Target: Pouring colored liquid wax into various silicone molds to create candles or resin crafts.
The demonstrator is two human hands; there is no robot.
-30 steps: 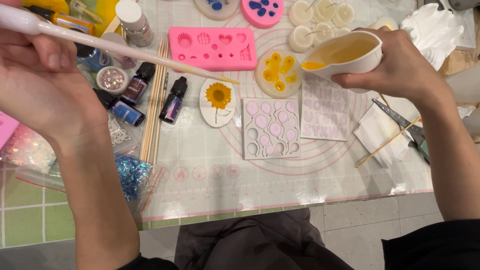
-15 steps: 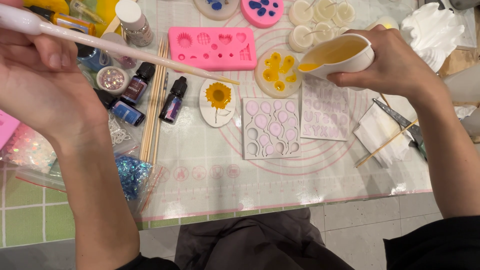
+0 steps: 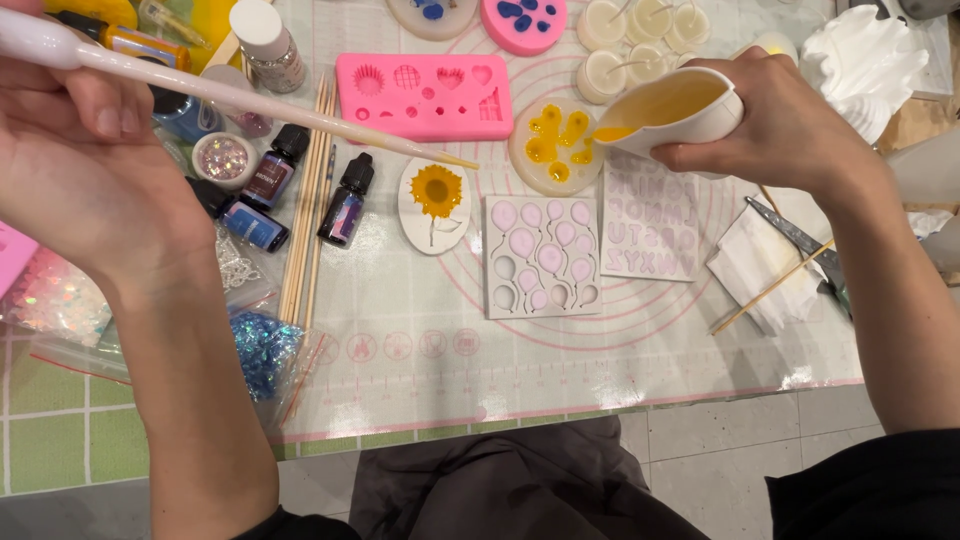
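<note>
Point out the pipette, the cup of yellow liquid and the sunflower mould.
pipette [image 3: 250, 98], head view, middle of the stem.
cup [image 3: 700, 124], head view, outer white wall below the rim.
sunflower mould [image 3: 436, 190], head view, centre of the flower.

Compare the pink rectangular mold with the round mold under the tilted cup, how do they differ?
The pink rectangular mold is opaque, oblong and looks empty; the round mold is pale, circular and holds yellow liquid. The right hand tips the cup by the round mold, away from the pink one. Both lie flat on the mat.
</note>
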